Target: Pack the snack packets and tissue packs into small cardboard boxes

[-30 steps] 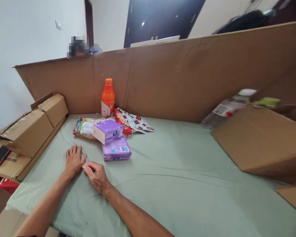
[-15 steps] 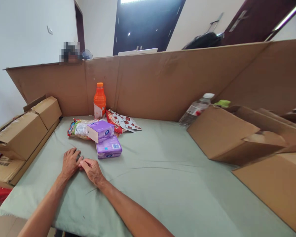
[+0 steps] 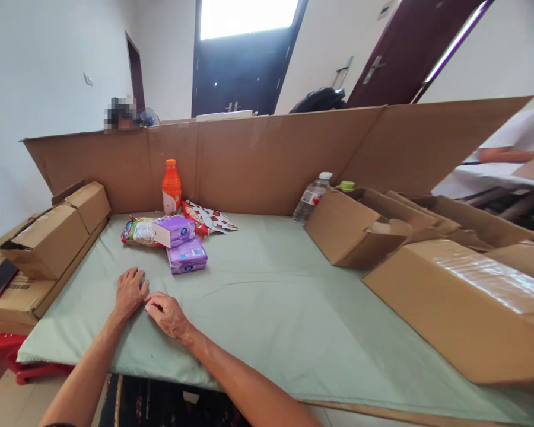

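A: What keeps the upper purple pack (image 3: 178,232) as it lies?

B: It overlaps the rear of the lower purple pack (image 3: 187,257), which lies on the green cloth (image 3: 271,314). The snack bag (image 3: 137,231) behind probably props it too, hence the tilt.

A: And the hands?

B: Both are on the cloth in front of the packs, apart from them. The left hand (image 3: 131,292) lies palm down, fingers slightly spread, presumably at rest. The right hand (image 3: 167,314) curls loosely beside the left thumb; whether it pinches anything cannot be told.

A: The bottles?

B: The orange bottle (image 3: 171,188) stands upright before the cardboard wall (image 3: 249,160). The clear bottle (image 3: 309,203) tilts beside an open box (image 3: 338,228), probably leaning for support.

A: What differs from half a second ago?

B: The right fingertips, then meeting the left thumb, now appear slightly nearer the body. The packs keep their arrangement. The view takes in more: dark patterned cloth (image 3: 160,406) at the near edge, and a co-worker's arm (image 3: 507,155) at far right.
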The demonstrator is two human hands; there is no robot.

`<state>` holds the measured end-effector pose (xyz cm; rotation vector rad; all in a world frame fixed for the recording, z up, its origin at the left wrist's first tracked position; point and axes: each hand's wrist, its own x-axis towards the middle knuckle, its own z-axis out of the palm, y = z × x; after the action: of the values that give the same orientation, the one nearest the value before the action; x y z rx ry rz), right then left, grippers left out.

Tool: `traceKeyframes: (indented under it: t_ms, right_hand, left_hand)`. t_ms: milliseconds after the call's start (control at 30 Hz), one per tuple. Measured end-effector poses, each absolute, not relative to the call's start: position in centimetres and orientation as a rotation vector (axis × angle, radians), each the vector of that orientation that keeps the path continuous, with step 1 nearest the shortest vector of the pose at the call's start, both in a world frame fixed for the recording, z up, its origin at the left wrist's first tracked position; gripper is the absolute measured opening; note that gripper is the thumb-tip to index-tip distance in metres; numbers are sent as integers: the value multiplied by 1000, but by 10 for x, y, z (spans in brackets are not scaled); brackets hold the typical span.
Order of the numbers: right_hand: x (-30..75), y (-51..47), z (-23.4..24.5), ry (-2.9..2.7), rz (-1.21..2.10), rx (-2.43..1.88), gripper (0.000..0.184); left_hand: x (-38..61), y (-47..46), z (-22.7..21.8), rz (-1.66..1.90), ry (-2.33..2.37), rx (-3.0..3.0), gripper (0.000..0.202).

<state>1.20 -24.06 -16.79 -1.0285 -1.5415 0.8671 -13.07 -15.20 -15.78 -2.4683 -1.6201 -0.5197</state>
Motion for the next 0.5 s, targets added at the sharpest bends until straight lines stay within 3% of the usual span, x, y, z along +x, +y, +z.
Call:
traceKeyframes:
  t_ms: [500]
  right_hand:
    - [13, -254, -169, -1554, 836, -1021, 20]
  left_hand:
    - [-130, -174, -158, -501, -1632, -2475, 32]
